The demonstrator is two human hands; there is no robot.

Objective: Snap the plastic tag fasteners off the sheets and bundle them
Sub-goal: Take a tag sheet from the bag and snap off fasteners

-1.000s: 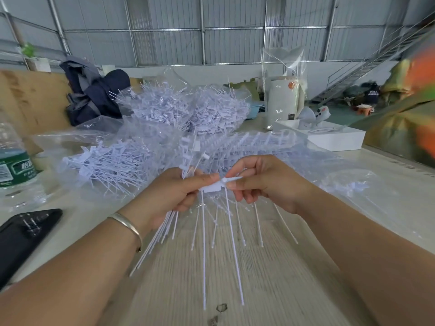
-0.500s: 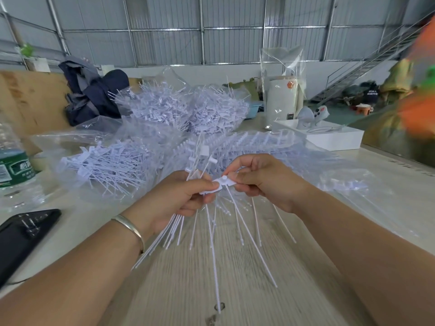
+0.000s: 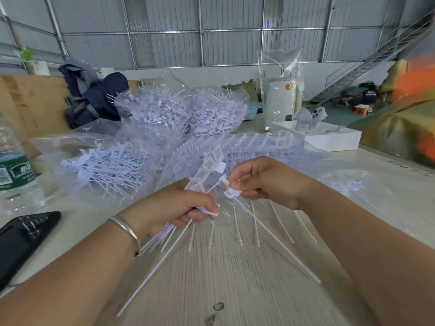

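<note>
My left hand (image 3: 171, 209) grips a bundle of white tag fasteners (image 3: 202, 175), their flat heads sticking up above the fist and their thin tails fanning down toward me. A freshly separated fastener (image 3: 207, 211) sits at my left thumb, its long tail slanting down left. My right hand (image 3: 263, 182) pinches the remaining strip of the fastener sheet (image 3: 231, 192) by its heads, with several tails hanging below over the wooden table (image 3: 223, 278). The two hands are a short gap apart.
Clear bags full of loose fasteners (image 3: 110, 165) and uncut sheets (image 3: 259, 144) lie behind my hands, with bigger heaps (image 3: 183, 109) farther back. A water bottle (image 3: 14, 170) and a black phone (image 3: 21, 241) are at the left. A white box (image 3: 329, 137) stands at the back right.
The hands have pulled apart: my left hand dropped down and left with one fastener snapped off the strip, while my right hand keeps the strip.
</note>
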